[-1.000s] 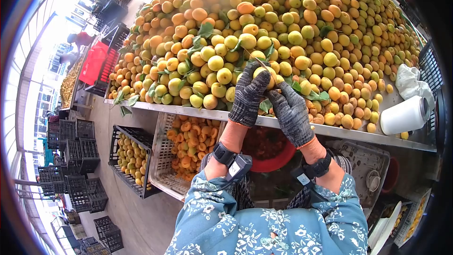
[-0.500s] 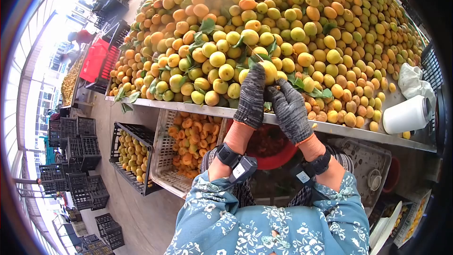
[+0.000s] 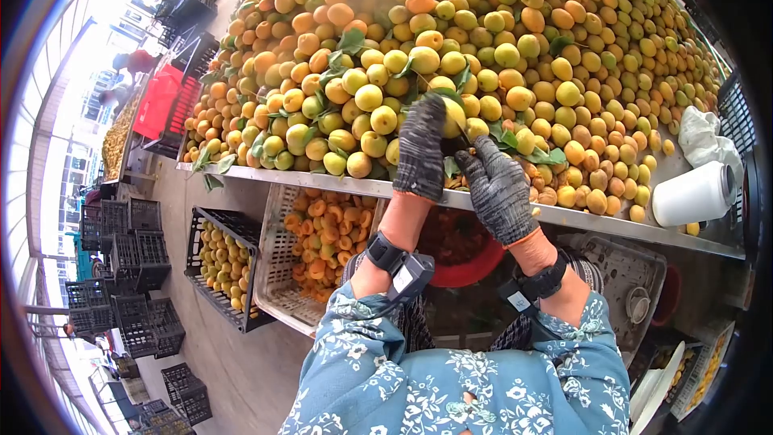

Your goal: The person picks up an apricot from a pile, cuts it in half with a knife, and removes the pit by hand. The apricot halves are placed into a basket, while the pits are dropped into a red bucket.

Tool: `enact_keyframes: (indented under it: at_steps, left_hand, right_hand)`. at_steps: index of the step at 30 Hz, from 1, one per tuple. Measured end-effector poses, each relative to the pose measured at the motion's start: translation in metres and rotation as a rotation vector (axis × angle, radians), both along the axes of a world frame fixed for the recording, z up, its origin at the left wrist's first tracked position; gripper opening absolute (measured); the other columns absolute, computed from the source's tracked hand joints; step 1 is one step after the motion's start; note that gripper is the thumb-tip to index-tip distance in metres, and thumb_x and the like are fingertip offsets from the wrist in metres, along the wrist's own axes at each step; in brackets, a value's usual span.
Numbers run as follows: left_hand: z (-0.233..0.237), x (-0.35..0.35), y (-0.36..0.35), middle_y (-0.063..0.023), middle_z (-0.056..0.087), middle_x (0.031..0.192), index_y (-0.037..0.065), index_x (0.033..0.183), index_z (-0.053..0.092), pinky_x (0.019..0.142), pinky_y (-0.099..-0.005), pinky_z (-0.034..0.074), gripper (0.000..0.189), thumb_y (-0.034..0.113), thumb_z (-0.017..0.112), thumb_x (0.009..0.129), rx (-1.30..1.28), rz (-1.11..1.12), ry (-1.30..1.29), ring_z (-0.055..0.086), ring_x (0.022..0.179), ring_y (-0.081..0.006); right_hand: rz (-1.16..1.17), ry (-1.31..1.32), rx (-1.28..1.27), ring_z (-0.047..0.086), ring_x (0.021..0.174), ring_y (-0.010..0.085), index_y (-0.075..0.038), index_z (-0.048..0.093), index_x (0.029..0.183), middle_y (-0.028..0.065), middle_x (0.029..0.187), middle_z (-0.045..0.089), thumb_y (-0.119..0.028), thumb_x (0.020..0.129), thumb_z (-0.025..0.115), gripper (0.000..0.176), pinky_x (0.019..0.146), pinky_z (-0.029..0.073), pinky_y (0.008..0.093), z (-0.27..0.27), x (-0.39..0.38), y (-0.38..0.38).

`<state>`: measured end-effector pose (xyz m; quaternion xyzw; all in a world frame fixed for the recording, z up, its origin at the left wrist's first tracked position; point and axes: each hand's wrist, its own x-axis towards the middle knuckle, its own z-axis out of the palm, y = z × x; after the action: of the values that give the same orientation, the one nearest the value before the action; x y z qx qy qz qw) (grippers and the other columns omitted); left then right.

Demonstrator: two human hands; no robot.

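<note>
My left hand, in a dark grey knitted glove, is closed around a yellow apricot at the front edge of the big heap of apricots. Close against the fruit, my right hand, gloved the same way, has its fingers closed on a thin dark tool that looks like a small knife; its handle is hidden in the glove. Green leaves lie among the fruit beside my right hand. Below my wrists is a red basin with dark reddish scraps in it.
The metal table edge runs under my forearms. Below left stand a white crate of opened apricot halves and a black crate of whole apricots. A white cup lies at right. Black crates are stacked at far left.
My left hand has shifted slightly left and down and turned with the apricot. My right hand has dropped a little away, and the thin dark tool now shows between the hands.
</note>
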<state>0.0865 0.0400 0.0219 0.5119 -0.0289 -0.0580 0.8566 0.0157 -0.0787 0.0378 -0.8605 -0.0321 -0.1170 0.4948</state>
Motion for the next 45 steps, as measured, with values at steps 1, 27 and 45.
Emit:
enact_keyframes:
  at_steps: [1, 27, 45]
  left_hand:
    - [-0.003, 0.004, 0.003, -0.0026, 0.058, 0.106, 0.006, 0.117, 0.056, 0.083, -0.0263, 0.048, 0.035, 0.033, 0.056, 0.095, -0.138, -0.007, 0.150, 0.055, 0.096, -0.0107]
    - [-0.013, -0.007, 0.001, -0.0048, 0.060, 0.113, 0.005, 0.120, 0.057, 0.092, -0.0290, 0.045, 0.036, 0.028, 0.058, 0.093, -0.275, -0.046, 0.231, 0.056, 0.105, -0.0142]
    - [0.023, -0.019, -0.003, -0.0115, 0.059, 0.114, 0.004, 0.118, 0.051, 0.090, -0.0329, 0.050, 0.039, 0.033, 0.057, 0.093, -0.313, -0.208, 0.049, 0.058, 0.107, -0.0215]
  right_hand:
    - [-0.025, -0.001, -0.004, 0.063, 0.085, 0.0381, -0.001, 0.060, 0.114, 0.0222, 0.091, 0.065, -0.023, 0.090, 0.059, 0.033, 0.071, 0.049, 0.0424, 0.000, -0.003, 0.003]
    - [0.061, -0.185, 0.061, 0.059, 0.106, 0.0355, 0.004, 0.058, 0.115, 0.0242, 0.113, 0.061, -0.020, 0.091, 0.058, 0.034, 0.089, 0.047, 0.0381, -0.028, 0.001, 0.013]
    - [-0.027, -0.146, 0.003, 0.064, 0.076, 0.0364, 0.000, 0.059, 0.113, 0.0211, 0.083, 0.065, -0.020, 0.088, 0.060, 0.032, 0.066, 0.049, 0.0419, -0.011, 0.004, -0.002]
